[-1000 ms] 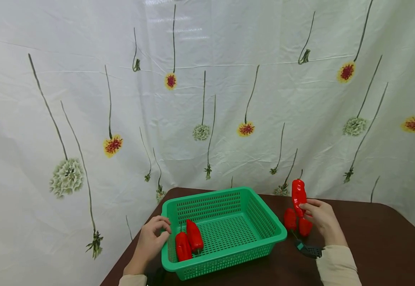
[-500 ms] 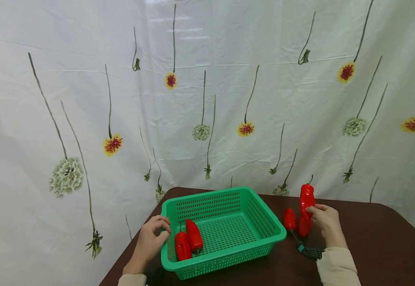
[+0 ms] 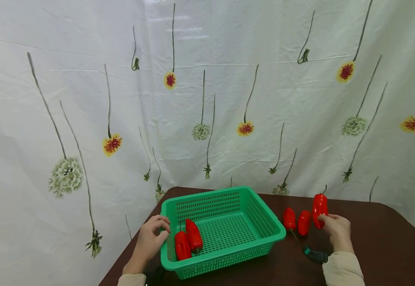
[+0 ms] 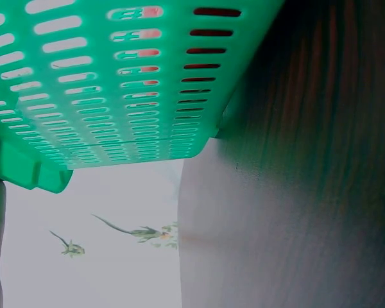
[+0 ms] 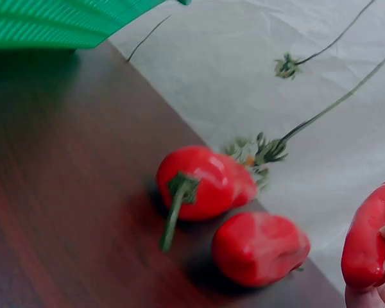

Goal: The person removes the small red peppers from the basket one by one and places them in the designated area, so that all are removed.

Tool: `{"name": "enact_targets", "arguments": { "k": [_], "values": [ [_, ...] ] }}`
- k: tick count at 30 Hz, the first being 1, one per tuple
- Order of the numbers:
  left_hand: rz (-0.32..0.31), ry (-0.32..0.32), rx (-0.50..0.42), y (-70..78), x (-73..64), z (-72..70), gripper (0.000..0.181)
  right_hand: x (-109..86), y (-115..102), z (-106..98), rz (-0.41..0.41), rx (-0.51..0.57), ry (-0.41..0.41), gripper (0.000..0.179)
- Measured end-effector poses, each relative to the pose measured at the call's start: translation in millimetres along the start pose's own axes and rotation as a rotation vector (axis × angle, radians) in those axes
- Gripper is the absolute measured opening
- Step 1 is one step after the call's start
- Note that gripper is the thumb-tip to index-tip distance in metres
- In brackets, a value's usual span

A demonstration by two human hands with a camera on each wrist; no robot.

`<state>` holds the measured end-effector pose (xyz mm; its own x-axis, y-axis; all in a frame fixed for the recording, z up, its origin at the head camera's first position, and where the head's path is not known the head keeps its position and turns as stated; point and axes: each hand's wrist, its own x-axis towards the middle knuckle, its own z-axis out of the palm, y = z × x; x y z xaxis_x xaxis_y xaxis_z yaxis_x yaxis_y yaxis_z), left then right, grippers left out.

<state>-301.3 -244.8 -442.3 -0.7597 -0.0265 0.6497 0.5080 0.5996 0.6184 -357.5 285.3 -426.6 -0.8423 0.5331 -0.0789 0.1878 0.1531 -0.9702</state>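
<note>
My right hand (image 3: pixel 339 230) pinches a red pepper (image 3: pixel 320 206) by its lower end, its stem pointing up, above the table at the right. In the right wrist view that pepper (image 5: pixel 367 240) shows at the right edge between thumb and fingers. Two more red peppers lie just left of it: one with a long green stem (image 3: pixel 289 217), the other nearer the hand (image 3: pixel 304 223). My left hand (image 3: pixel 151 239) holds the left rim of a green plastic basket (image 3: pixel 225 257), fingers bent over the edge. Inside, two red peppers (image 3: pixel 183 246) lie side by side at the left.
The dark brown table (image 3: pixel 379 242) extends right of the basket. A white curtain with a flower print (image 3: pixel 207 119) hangs behind its far edge. A black strap with a green tab (image 3: pixel 314 255) sits at my right wrist.
My right hand has carried the pepper to the right and lower, away from the two peppers on the table. The left hand and the basket have stayed in place.
</note>
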Motion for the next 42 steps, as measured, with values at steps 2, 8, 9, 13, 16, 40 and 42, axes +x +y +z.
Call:
{"name": "enact_targets", "arguments": {
  "k": [2,8,9,13,16,40,42],
  "values": [
    [-0.004,0.001,-0.005,-0.2,0.0,-0.5,0.027,0.5,2,0,0.005,0.001,0.002,0.055],
    [0.001,0.007,0.001,-1.7,-0.3,-0.1,0.026,0.8,9,2,0.021,-0.005,0.016,0.056],
    [0.004,0.01,0.003,-1.9,-0.3,0.2,0.027,0.7,10,2,0.025,-0.01,0.021,0.055],
    [0.023,0.022,0.006,-2.0,0.1,1.0,0.028,0.7,15,1,0.032,-0.036,0.047,0.051],
    [0.031,0.024,0.002,-1.7,0.2,1.3,0.027,0.9,19,1,0.017,-0.064,0.069,0.047],
    [0.02,0.004,-0.009,0.0,0.5,-0.2,0.029,-5.1,23,-1,-0.094,-0.459,-0.036,0.034],
    [0.026,0.002,-0.009,0.0,0.4,-0.1,0.027,-6.0,21,-2,-0.097,-0.478,-0.081,0.038]
  ]
}}
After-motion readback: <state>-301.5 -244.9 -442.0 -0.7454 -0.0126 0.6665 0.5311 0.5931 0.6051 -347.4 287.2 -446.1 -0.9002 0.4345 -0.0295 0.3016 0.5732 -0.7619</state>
